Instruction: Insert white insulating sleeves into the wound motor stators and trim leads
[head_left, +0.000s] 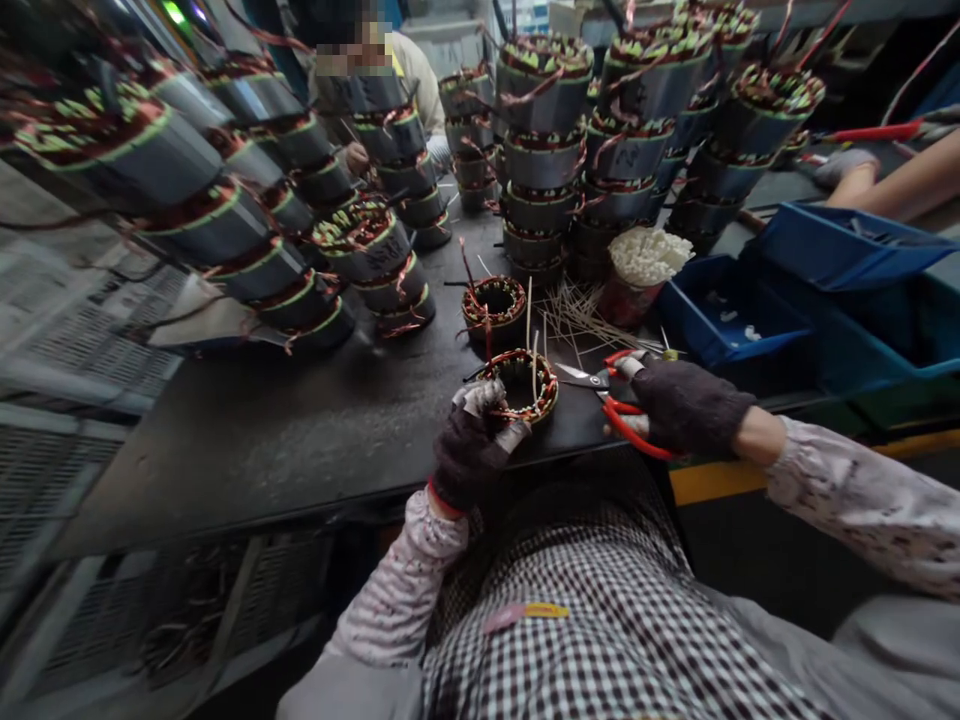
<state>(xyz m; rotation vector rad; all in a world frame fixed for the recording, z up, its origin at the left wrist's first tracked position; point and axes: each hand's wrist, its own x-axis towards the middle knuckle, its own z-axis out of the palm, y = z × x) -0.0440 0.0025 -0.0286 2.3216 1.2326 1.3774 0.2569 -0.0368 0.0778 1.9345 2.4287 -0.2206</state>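
Observation:
A motor stator (551,398), a ring wound with copper wire, lies near the table's front edge. My left hand (474,435), in a dark glove with pale wrapped fingertips, grips its near left rim. Thin pale sticks (534,365) rise from the winding. To the right, my right hand (675,400), gloved likewise, has its fingers round the red handles of scissors (626,412). The blades are parted and point left at the stator, a little apart from it. Just behind stands a second stator (495,310) with copper leads sticking up.
Tall stacks of stators (544,150) line the back and left (247,230). Loose sticks (577,315) lie beside a container of white sticks (649,260). Blue bins (727,310) stand at the right. A co-worker's arm (907,180) holds a red-handled tool; another person (420,80) sits opposite.

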